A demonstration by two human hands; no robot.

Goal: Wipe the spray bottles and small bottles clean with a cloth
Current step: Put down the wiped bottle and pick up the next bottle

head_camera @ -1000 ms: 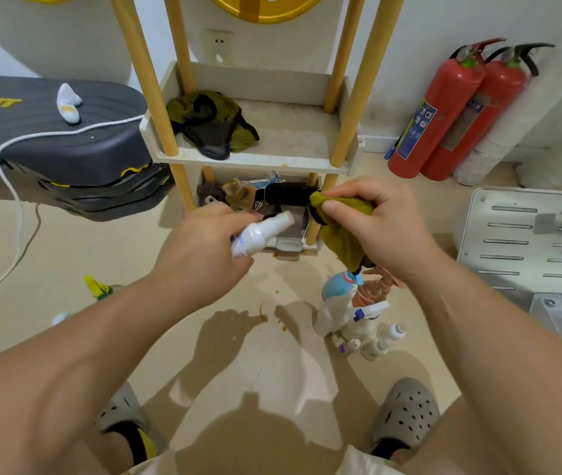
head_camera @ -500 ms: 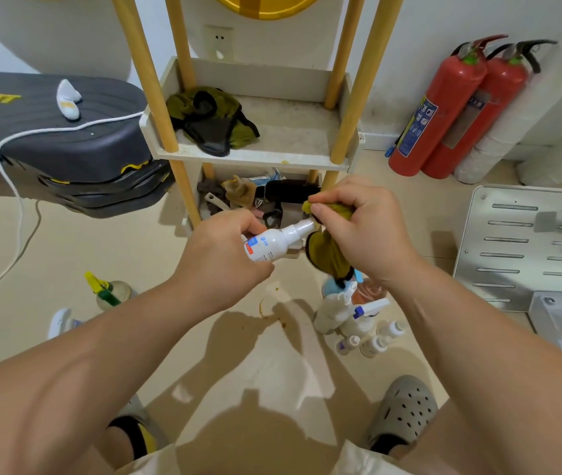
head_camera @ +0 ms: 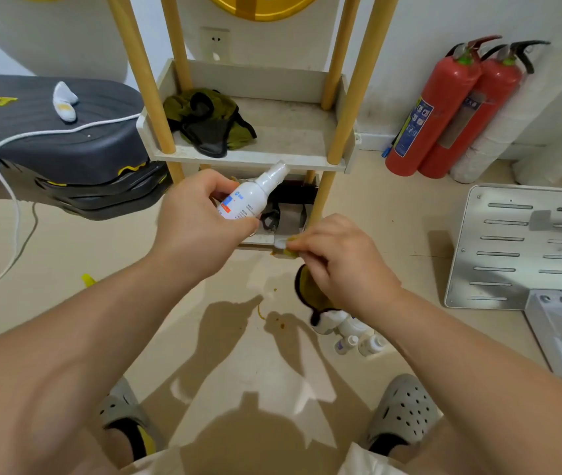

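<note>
Left hand (head_camera: 200, 228) grips the white spray bottle (head_camera: 248, 197); right hand (head_camera: 344, 265) pinches the olive cloth (head_camera: 307, 286). Best wrap cloth round bottle, then twist.

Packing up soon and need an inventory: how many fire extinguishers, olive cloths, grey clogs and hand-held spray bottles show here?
Fire extinguishers: 2
Olive cloths: 2 (shelf, right hand)
Grey clogs: 2
Spray bottles in hand: 1 (left hand)
Total: 7
</note>
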